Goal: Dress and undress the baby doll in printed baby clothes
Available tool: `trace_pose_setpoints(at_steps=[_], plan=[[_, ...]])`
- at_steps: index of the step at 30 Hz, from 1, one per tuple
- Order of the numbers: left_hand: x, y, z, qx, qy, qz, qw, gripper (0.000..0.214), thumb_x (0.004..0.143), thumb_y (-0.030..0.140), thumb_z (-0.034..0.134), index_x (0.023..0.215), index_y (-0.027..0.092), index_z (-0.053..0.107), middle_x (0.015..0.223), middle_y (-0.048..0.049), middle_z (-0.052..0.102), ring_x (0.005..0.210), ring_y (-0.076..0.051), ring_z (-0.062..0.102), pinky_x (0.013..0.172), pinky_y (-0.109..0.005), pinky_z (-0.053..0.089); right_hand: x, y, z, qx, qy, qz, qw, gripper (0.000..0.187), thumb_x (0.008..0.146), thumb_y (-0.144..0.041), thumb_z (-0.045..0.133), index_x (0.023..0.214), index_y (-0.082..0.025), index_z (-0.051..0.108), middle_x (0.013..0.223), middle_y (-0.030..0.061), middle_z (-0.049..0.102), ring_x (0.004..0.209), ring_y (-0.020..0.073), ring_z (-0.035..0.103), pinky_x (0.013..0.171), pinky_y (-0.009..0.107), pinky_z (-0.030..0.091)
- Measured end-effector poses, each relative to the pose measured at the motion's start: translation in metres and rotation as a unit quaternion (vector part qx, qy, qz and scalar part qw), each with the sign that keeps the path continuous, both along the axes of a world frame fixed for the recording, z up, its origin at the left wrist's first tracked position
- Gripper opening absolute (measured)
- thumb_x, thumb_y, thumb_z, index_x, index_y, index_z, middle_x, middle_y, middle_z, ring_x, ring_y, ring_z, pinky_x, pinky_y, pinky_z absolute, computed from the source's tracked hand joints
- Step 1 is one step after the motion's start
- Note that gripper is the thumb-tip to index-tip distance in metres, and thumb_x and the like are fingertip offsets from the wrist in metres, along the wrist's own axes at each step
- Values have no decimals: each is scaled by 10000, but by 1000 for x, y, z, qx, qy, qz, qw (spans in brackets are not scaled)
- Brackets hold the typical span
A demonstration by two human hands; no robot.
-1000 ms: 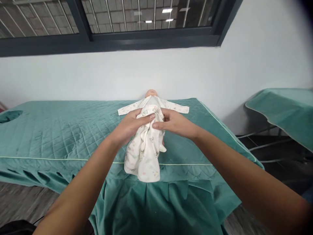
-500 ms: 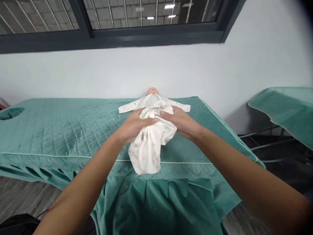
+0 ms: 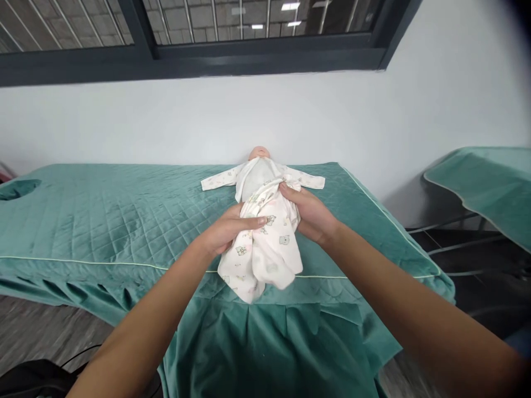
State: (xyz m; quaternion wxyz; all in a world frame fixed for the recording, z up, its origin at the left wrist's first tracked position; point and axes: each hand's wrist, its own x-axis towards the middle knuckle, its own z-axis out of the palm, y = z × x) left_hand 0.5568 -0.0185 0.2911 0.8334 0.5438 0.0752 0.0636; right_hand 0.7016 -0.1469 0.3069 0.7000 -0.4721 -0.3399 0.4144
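Observation:
A baby doll (image 3: 259,152) lies on its back, head toward the wall. It wears a white long-sleeved baby top (image 3: 256,176) with small prints, sleeves spread to both sides. Over its lower body are white baby pants (image 3: 271,243) printed with little animals, their legs hanging toward the near edge of the bed. My left hand (image 3: 226,228) grips the pants at their left side, thumb on top. On the right side, higher up near the waist, my right hand (image 3: 312,213) holds the cloth between thumb and fingers. The doll's legs are hidden by the fabric.
A green quilted bed (image 3: 124,215) with a skirted front carries the doll. Behind it stand a white wall and a dark window frame (image 3: 257,58). Another green-covered piece (image 3: 485,182) is at the right; a black object (image 3: 37,378) sits at lower left.
The bunched pants have opened out, and more of the top shows above them. My right hand has shifted slightly up toward the waist, my left hand slightly lower.

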Motion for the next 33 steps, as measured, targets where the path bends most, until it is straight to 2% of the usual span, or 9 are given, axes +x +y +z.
trace_pose_setpoints(at_steps=[5,9,12,15,19,23,27,31,33], plan=[[10,1,-6,-38,-37,73,996,470,677,268,871,1095,117,716,976,-126,773,798,-240,741,747,-323,579,1,-8,-16,-55,10,34,998,484,828,-471,777,1200,-175,682,1037,101,760,947,237,721,825,336,587],[25,-1,-18,-28,-10,74,997,451,686,312,856,1057,99,712,935,-128,770,755,-236,729,725,-334,570,1,-15,-40,-126,-18,70,989,507,730,-407,866,1132,-140,712,1026,103,765,918,229,724,805,318,576],[37,-5,-34,20,39,102,994,411,714,311,817,1048,97,708,928,-120,765,777,-225,713,738,-326,556,2,-17,-65,-166,-33,-31,985,474,738,-433,841,1097,-145,724,1038,94,768,923,245,722,787,332,577],[48,-10,-45,123,78,129,981,349,766,294,742,1062,114,699,1000,-117,759,866,-228,697,753,-314,536,2,-21,-87,-206,-34,-133,969,429,752,-422,818,1087,-167,733,1053,83,774,932,264,726,792,352,581],[54,-7,-39,262,136,40,954,278,775,243,674,1030,133,690,1013,-95,751,899,-236,684,726,-298,512,-2,-32,-98,-216,66,-123,966,388,773,-357,801,1103,-166,729,1035,107,780,925,278,741,811,379,595],[54,-3,-24,291,155,-83,940,289,762,182,621,1041,162,691,1053,-63,747,938,-229,687,744,-280,509,-1,-40,-104,-240,99,-103,960,360,758,-357,813,1045,-152,743,993,136,783,844,289,751,755,397,607],[60,-4,-22,394,159,-79,902,292,792,167,573,1065,157,676,1084,-72,746,968,-238,691,737,-280,503,6,-39,-119,-263,-16,-174,949,398,767,-446,788,1050,-170,746,1048,113,778,915,305,745,784,414,598],[67,-3,-28,541,166,-43,823,319,852,168,534,1147,137,651,1219,-115,711,1100,-258,669,892,-316,500,10,-34,-128,-265,-112,-203,936,491,795,-533,722,1142,-186,730,1116,80,765,1024,316,719,835,424,581],[68,-1,-30,580,169,-41,796,320,875,189,530,1171,139,642,1253,-129,696,1141,-268,657,930,-332,491,9,-32,-127,-271,-152,-208,927,493,817,-538,686,1165,-190,724,1137,70,760,1064,315,705,874,422,564]])
